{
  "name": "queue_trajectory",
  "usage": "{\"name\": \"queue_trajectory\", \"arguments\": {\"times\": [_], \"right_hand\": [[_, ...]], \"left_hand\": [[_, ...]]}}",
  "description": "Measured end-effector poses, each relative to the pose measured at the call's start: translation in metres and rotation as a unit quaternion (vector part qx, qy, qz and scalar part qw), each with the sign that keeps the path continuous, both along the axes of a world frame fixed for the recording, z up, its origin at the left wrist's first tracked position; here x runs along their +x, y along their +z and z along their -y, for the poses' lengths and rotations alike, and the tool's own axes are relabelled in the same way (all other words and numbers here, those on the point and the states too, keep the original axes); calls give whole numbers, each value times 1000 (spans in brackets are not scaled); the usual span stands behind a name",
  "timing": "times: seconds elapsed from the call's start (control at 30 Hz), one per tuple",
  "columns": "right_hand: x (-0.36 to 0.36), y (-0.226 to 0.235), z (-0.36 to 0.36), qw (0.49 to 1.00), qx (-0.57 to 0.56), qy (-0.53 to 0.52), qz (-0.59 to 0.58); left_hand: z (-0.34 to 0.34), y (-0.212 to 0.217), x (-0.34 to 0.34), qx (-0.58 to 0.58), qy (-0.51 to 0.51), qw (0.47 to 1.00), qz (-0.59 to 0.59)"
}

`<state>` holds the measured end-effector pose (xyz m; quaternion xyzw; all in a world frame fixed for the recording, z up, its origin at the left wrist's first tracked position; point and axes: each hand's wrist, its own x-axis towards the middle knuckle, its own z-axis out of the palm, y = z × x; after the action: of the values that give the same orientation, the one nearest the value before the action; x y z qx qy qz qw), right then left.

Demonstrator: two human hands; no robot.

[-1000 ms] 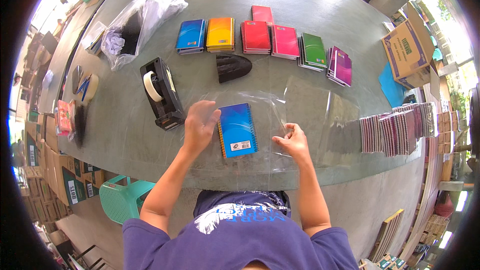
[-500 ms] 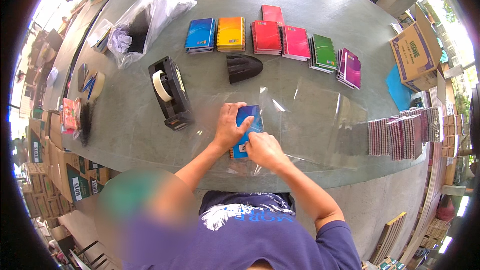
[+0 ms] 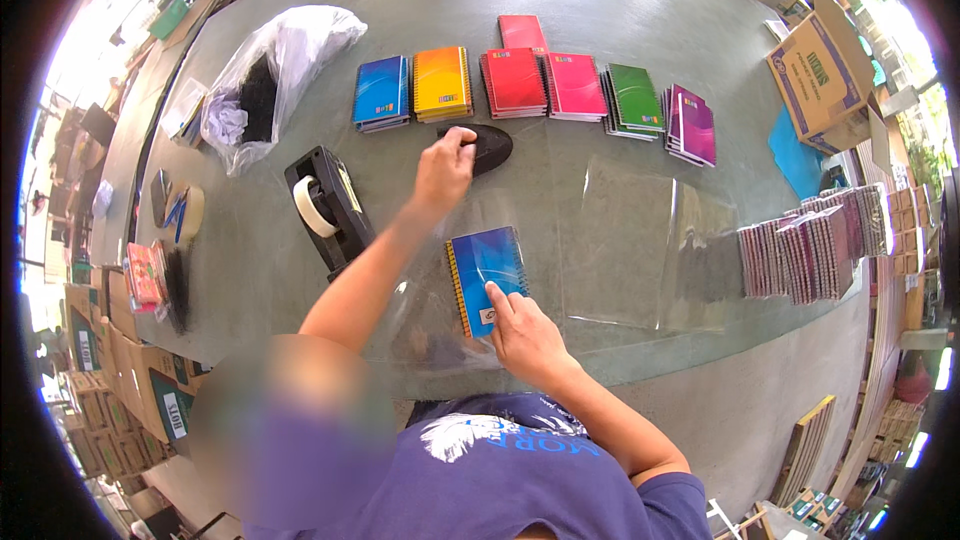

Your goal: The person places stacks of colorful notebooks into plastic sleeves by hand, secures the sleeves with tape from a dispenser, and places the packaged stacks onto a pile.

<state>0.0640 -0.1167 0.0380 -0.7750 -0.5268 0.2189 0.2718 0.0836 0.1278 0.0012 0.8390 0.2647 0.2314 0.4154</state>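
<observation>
A blue spiral notebook (image 3: 487, 265) lies near the table's front edge, over clear plastic film (image 3: 425, 325). My right hand (image 3: 528, 335) rests on its lower right part, index finger stretched out on the cover and the other fingers bent. Farther off, my left hand (image 3: 445, 170) has its fingers curled at the left end of a black half-oval block (image 3: 492, 148); the fingers partly hide that end. Left of this arm stands a black tape dispenser (image 3: 330, 208) with a roll of clear tape.
Stacked notebooks in blue (image 3: 381, 90), yellow (image 3: 441, 80), red (image 3: 513, 78), pink (image 3: 575, 83), green (image 3: 634, 97) and purple (image 3: 691, 125) form a row behind. Clear sheets (image 3: 625, 250) lie at right, beside packed notebooks (image 3: 805, 250) and a carton (image 3: 822, 70). A plastic bag (image 3: 300, 50) sits far left.
My left hand has left the blue notebook and reached forward to the black block. My right hand stays on the notebook, its index finger now stretched out. The view has shifted slightly.
</observation>
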Motion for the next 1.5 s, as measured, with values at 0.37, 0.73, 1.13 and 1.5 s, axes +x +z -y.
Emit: {"name": "queue_trajectory", "arguments": {"times": [0.37,0.73,1.13,1.5], "right_hand": [[40,17,-23,985,-92,122,82],[41,10,-21,982,-38,126,133],[59,-4,-24,979,-6,176,101],[86,-6,-34,968,-29,242,61]], "left_hand": [[-2,5,27,77,-407,881,-227],[-28,27,-43,178,-372,757,-506],[54,48,-113,-247,78,943,-210],[121,26,-116,57,-98,979,-168]]}}
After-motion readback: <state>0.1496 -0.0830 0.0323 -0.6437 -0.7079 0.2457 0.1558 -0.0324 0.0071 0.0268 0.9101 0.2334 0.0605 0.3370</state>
